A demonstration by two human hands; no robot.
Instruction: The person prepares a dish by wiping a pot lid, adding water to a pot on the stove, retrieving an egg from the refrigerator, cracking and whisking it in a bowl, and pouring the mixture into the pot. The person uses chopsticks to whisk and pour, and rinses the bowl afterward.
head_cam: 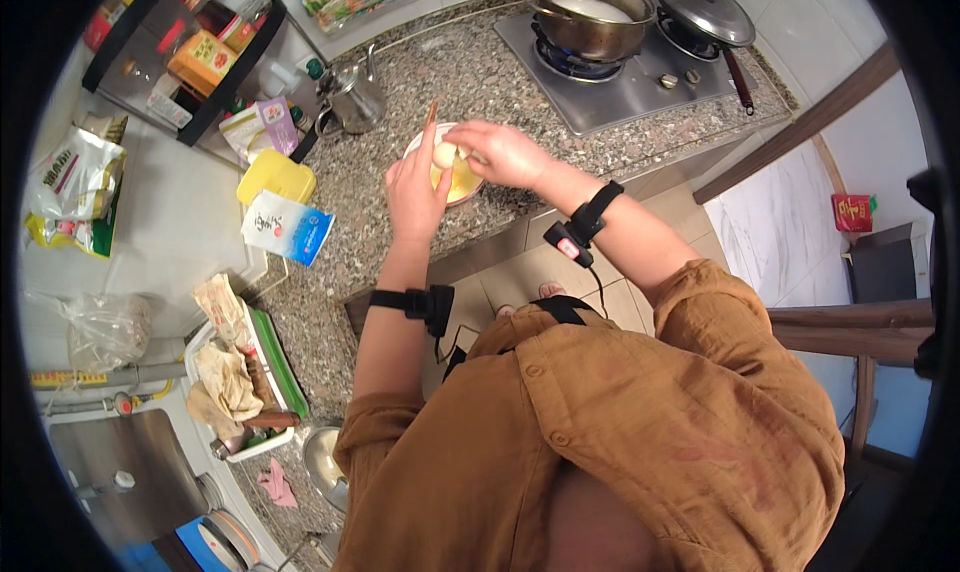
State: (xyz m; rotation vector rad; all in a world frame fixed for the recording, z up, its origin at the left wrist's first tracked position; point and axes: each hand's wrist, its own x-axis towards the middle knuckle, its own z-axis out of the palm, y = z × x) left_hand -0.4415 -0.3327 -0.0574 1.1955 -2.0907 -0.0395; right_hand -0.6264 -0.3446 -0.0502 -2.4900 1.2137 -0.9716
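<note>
A pale egg [445, 155] is between my two hands, above a light bowl with a reddish rim [475, 194]. Yellow liquid [459, 186], which looks like raw egg, lies in the bowl. My left hand [415, 197] grips the egg from the left, with the thumb and fingers around it. The brown tips of what look like chopsticks [432, 113] stick out past its fingers. From the right, my right hand [504, 156] pinches the egg's other side, where a piece of shell seems to stand apart. The fingers partly hide the bowl.
A metal pot [596, 36] with whitish contents stands on the gas hob [645, 99], beside a lidded pan [705, 9]. A metal kettle [352, 99], a yellow lid [277, 178] and a blue-white packet [286, 225] are left of the bowl. A white basket [259, 450] stands nearer.
</note>
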